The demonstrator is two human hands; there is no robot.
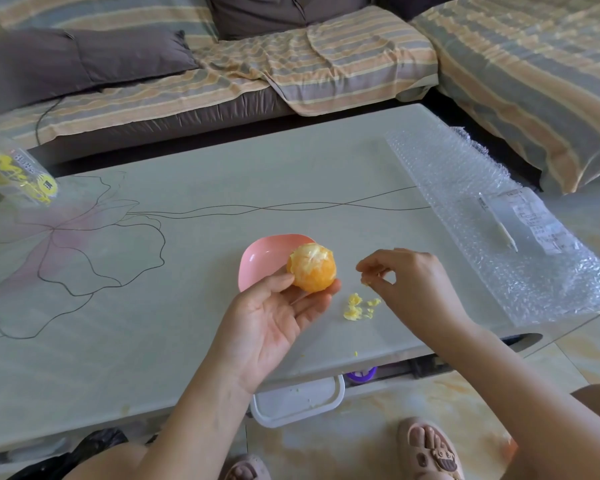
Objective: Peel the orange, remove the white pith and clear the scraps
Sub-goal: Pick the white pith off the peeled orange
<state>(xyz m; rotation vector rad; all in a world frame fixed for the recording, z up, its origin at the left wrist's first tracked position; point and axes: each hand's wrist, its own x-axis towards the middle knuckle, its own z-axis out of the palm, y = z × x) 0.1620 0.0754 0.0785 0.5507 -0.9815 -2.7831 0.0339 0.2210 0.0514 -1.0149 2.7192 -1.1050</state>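
Observation:
A peeled orange (312, 268) with patches of white pith on its top rests on the fingertips of my left hand (274, 317), palm up, thumb against its left side. My right hand (400, 282) hovers just right of it and pinches a small bit of pith between thumb and fingers. A little heap of yellow-white pith scraps (357, 307) lies on the table (187, 271) below that hand. A pink dish (257, 261) sits on the table behind the orange.
Bubble wrap (499, 237) with a labelled packet covers the table's right end. A clear bottle with a yellow label (14, 171) lies at the far left. A white bin (298, 400) stands under the table's front edge. A striped sofa lies beyond.

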